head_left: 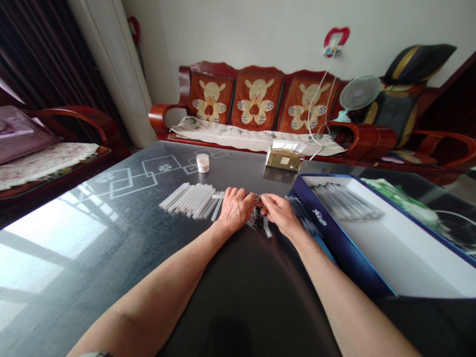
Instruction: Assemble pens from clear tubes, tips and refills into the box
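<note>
The left hand (236,209) clamped a slim, translucent white plastic tube (217,197); the right hand (279,212) pinched its fingertips together, on what I could not tell. Similar tubes (189,201) lay at their nine o'clock, a round white jar (203,162) at ten, a gold tissue box (284,160) at one; an open, white-lined blue box (334,235) blocked three.

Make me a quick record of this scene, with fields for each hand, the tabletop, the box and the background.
Left hand: seemingly gripping a pale tube that sticks out to its left
Right hand: fingertips together close to the left's; the piece between them is too small to tell
Table: row of pale tubes, lidded jar, tissue pack
Box: open, blue outside, white inside, holding clear-looking tubes
Background: wooden sofa, fan
</note>
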`<move>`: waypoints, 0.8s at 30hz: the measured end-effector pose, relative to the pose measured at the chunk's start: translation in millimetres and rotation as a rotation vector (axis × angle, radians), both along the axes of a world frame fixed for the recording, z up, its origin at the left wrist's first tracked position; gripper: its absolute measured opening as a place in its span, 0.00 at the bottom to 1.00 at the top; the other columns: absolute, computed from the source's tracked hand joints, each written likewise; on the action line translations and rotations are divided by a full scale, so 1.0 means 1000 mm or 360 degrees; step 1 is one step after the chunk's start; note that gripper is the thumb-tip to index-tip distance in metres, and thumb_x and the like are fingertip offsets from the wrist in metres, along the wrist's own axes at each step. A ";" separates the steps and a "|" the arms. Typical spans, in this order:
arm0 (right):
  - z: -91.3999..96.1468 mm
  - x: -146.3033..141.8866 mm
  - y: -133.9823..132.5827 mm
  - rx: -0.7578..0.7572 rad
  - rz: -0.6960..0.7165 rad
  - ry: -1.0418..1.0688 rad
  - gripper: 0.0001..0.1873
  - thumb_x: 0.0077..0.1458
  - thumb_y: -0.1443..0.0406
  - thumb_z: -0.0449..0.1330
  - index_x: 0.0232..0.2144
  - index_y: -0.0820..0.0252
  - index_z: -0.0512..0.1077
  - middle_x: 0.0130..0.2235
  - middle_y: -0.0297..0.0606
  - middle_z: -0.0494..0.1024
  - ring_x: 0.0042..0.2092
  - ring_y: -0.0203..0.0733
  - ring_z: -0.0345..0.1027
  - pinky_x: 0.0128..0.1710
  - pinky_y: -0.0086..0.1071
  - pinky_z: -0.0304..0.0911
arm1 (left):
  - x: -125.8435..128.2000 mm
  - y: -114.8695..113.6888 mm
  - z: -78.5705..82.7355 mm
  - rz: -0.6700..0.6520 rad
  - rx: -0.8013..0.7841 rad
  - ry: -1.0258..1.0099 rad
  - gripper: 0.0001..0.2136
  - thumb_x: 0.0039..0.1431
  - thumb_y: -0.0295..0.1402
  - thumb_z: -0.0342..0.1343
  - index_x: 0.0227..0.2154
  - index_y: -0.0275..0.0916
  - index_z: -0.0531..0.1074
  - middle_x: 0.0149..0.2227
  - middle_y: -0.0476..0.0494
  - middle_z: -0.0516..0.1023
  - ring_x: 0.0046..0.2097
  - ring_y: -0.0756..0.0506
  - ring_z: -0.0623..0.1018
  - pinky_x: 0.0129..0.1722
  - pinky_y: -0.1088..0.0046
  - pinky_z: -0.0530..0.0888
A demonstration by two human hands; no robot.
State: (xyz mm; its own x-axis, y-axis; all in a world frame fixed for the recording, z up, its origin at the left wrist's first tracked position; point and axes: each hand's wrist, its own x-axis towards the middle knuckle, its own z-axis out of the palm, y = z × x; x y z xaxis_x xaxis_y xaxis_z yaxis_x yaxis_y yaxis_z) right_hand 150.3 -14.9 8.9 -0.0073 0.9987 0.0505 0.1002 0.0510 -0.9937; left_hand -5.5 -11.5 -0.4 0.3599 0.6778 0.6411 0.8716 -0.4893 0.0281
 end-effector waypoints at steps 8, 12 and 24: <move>-0.015 0.023 0.017 0.0453 -0.0476 -0.0520 0.14 0.46 0.59 0.60 0.35 0.60 0.75 0.30 0.36 0.79 0.30 0.39 0.73 0.34 0.31 0.67 | -0.002 0.004 -0.002 0.0049 -0.0023 -0.0050 0.17 0.67 0.41 0.41 0.41 0.44 0.75 0.32 0.43 0.72 0.36 0.44 0.68 0.40 0.63 0.58; -0.020 0.024 0.015 0.0733 -0.0369 -0.1082 0.09 0.50 0.62 0.58 0.31 0.57 0.77 0.31 0.36 0.79 0.32 0.39 0.72 0.37 0.30 0.65 | -0.001 0.004 -0.002 0.0037 -0.0055 -0.0035 0.17 0.67 0.40 0.41 0.41 0.43 0.75 0.32 0.43 0.72 0.36 0.44 0.68 0.41 0.63 0.58; -0.006 0.013 0.001 0.0862 -0.0270 -0.1192 0.10 0.52 0.64 0.57 0.35 0.57 0.77 0.36 0.37 0.78 0.31 0.36 0.71 0.36 0.28 0.64 | -0.001 0.003 -0.002 -0.0023 -0.0089 -0.0012 0.16 0.67 0.39 0.41 0.41 0.41 0.74 0.33 0.42 0.73 0.37 0.43 0.69 0.43 0.63 0.59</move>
State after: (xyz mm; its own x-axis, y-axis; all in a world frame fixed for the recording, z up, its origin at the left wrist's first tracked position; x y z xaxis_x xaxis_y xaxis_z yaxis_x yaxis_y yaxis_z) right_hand 163.0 -13.7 2.8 -0.0827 0.8312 0.5497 0.7523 0.4139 -0.5127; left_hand -6.1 -8.8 -2.3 0.3649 0.7073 0.6054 0.8642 -0.4993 0.0624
